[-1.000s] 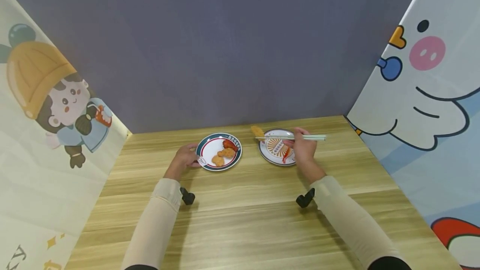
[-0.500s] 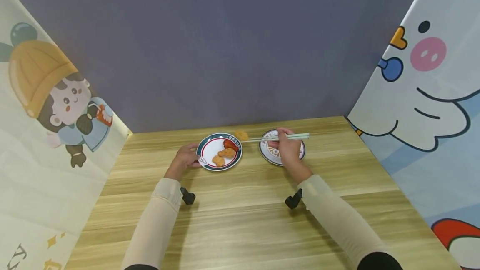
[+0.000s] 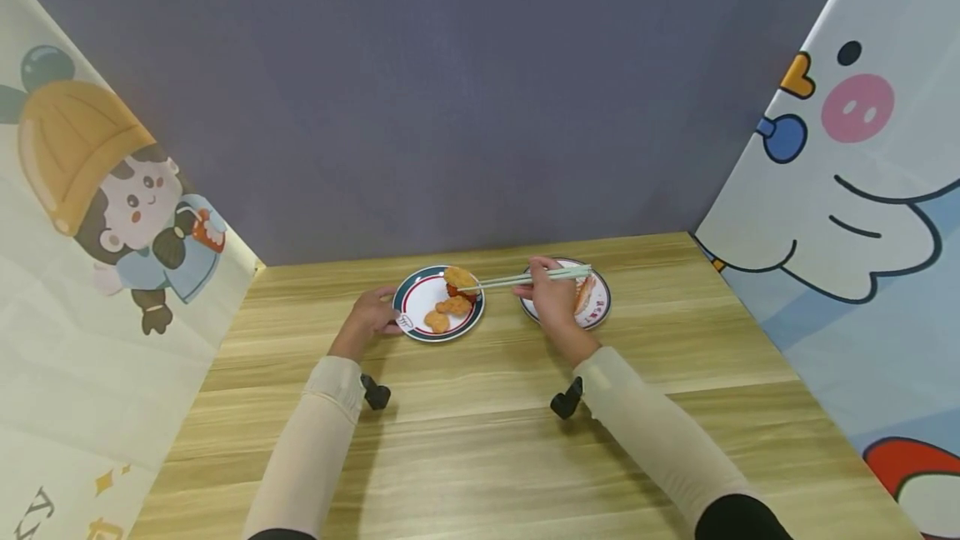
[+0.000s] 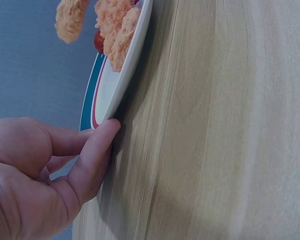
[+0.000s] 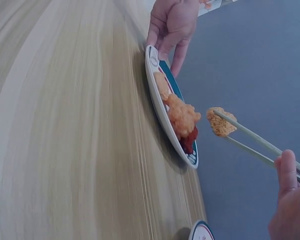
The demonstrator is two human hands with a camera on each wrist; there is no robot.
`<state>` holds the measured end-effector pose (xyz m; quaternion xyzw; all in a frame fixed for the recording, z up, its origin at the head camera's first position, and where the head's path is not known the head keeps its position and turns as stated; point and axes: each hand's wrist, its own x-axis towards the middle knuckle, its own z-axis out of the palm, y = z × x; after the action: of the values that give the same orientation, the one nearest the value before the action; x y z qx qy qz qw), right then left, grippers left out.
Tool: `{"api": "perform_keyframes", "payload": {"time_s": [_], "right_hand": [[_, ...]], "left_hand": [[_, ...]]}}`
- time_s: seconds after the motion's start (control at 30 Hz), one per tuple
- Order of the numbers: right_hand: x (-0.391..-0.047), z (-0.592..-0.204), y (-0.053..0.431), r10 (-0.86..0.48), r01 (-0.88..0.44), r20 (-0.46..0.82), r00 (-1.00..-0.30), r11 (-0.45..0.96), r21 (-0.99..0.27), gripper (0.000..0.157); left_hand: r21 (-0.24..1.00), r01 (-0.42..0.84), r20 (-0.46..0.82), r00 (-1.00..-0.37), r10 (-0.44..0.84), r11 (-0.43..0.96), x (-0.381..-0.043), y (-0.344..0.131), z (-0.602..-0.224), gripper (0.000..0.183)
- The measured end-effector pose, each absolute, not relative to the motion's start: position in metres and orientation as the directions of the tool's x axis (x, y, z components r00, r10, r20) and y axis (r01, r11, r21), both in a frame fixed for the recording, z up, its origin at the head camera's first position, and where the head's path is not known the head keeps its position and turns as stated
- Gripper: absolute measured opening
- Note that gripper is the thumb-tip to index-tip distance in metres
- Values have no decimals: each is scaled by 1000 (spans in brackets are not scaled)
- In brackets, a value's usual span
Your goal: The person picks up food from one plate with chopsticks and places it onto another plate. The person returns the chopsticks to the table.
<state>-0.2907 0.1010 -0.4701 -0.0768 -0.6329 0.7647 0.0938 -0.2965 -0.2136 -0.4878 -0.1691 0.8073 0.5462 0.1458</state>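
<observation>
My left hand (image 3: 371, 315) pinches the left rim of a white plate (image 3: 416, 302) with a teal-and-red border; in the left wrist view, thumb and finger meet at its edge. On that plate lie golden fried chicken pieces (image 3: 453, 306) and a dark red glazed piece (image 5: 189, 141). My right hand (image 3: 553, 294) holds pale green chopsticks (image 3: 573, 272). Their tips grip a breaded nugget (image 5: 220, 121), which hangs above the plate, apart from the food below in the right wrist view. From the head it overlaps the red piece.
Behind my right hand is a second patterned plate (image 3: 600, 300), partly covered, with an orange-red piece of food (image 3: 583, 294) on it. A grey panel (image 3: 480, 107) rises at the table's back edge, and printed cartoon panels stand at both sides.
My right hand has carried the nugget in the chopsticks leftward, from beside the right plate to above the left plate. The left hand and its plate have stayed put.
</observation>
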Motion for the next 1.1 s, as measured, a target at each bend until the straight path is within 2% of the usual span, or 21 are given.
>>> {"api": "perform_keyframes", "payload": {"time_s": [0.57, 1.1], "right_hand": [[-293, -473, 66, 184, -19, -9, -983, -149, -989, 30], [-295, -467, 76, 151, -76, 31, -988, -306, -949, 28]], "left_hand": [[843, -421, -409, -906, -108, 336, -299, -213, -493, 67], [870, -389, -382, -920, -85, 304, -299, -213, -495, 69]]}}
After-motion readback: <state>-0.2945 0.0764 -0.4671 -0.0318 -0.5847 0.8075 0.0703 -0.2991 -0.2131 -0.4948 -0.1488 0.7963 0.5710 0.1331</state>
